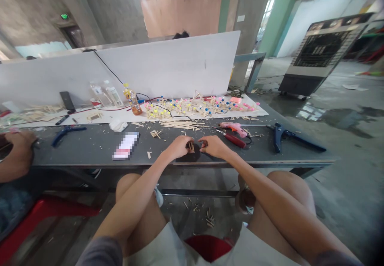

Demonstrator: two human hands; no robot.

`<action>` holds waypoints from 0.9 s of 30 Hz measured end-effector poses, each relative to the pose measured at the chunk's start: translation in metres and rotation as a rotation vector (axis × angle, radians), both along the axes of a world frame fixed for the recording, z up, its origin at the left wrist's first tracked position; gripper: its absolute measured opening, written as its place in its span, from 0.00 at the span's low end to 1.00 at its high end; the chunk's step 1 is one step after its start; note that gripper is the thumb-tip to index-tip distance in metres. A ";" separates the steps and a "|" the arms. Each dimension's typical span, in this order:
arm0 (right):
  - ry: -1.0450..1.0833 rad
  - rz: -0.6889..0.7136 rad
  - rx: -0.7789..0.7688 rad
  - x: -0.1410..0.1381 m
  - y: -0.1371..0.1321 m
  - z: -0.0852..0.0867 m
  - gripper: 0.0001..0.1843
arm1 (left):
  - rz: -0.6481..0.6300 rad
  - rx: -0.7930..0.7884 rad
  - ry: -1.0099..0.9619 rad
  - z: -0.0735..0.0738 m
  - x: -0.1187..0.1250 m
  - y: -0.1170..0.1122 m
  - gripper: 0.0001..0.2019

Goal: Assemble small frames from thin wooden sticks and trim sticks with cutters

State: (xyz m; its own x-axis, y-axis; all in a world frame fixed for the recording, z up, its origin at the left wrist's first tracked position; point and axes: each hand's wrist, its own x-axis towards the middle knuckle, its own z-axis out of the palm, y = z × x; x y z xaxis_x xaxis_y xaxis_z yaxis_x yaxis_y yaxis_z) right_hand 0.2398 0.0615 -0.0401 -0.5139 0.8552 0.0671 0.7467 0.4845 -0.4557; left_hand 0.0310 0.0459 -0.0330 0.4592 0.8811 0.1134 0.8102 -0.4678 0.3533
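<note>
My left hand (pixel 180 147), near the table's front edge, has its fingers closed around a small piece made of short wooden sticks (pixel 191 146). Just to its right, my right hand (pixel 215 147) is curled, thumb and fingertips close together; what they pinch, if anything, is too small to make out. Beneath both hands is a dark round patch (pixel 195 155) on the table. Behind them lie long thin wooden sticks (pixel 180 125). A red-handled tool (pixel 235 139) and a pink glue gun (pixel 234 128) are just beyond my right hand.
Many stick models with coloured balls (pixel 195 107) cover a white board along the divider (pixel 180 68). Blue cutters (pixel 280 137) lie right, a phone (pixel 126 146) left. Bottles (pixel 133 102) stand behind. Another person's hand (pixel 19 148) is at far left. Stick scraps (pixel 210 218) litter the floor.
</note>
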 end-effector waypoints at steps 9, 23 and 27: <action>0.025 0.117 0.016 -0.013 0.007 -0.005 0.10 | -0.012 0.030 -0.042 -0.004 0.001 0.002 0.22; 0.054 0.015 0.063 -0.015 0.002 -0.010 0.13 | -0.010 -0.113 -0.170 -0.002 -0.004 0.001 0.22; 0.064 -0.023 0.071 -0.017 0.000 -0.010 0.15 | -0.004 -0.110 -0.169 -0.001 -0.004 0.001 0.21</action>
